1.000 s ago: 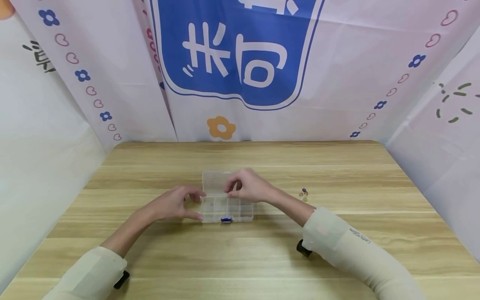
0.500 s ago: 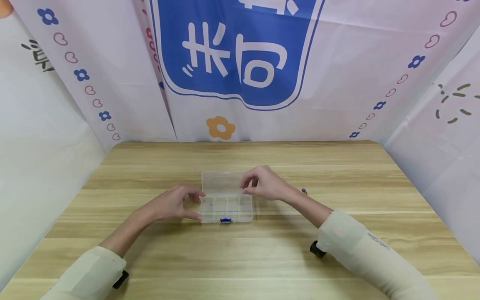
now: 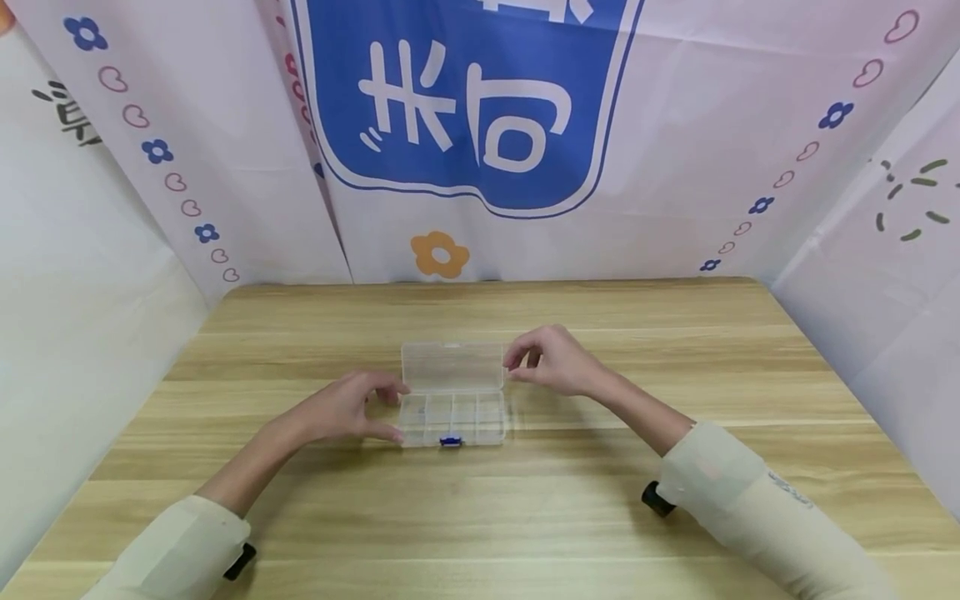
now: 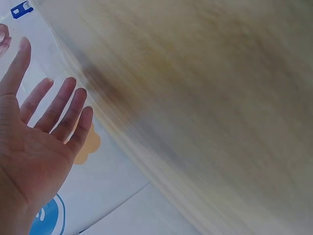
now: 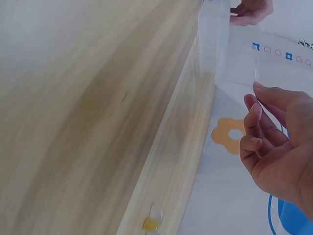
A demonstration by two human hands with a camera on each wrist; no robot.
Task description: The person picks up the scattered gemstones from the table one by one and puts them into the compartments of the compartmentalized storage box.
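A clear plastic compartment box (image 3: 452,425) lies on the table with its lid (image 3: 452,367) tilted back and a blue latch (image 3: 451,442) at the front. Something small and pale sits in its back-left compartment, too small to identify. My left hand (image 3: 348,408) touches the box's left side, thumb near the front corner and fingers near the hinge. In the left wrist view its fingers (image 4: 61,105) are nearly straight. By the lid's right edge, my right hand (image 3: 557,360) hovers with loosely curled fingers, thumb and index close together, nothing visible between them.
A small yellow ring-like piece (image 5: 150,224) lies on the wooden table (image 3: 465,525) in the right wrist view; my right forearm hides that spot in the head view. A printed cloth (image 3: 525,242) hangs behind the table.
My right hand has moved rightward from above the box to beside the lid's right edge. Its forearm now covers the small pieces at the right. My left hand stays in place.
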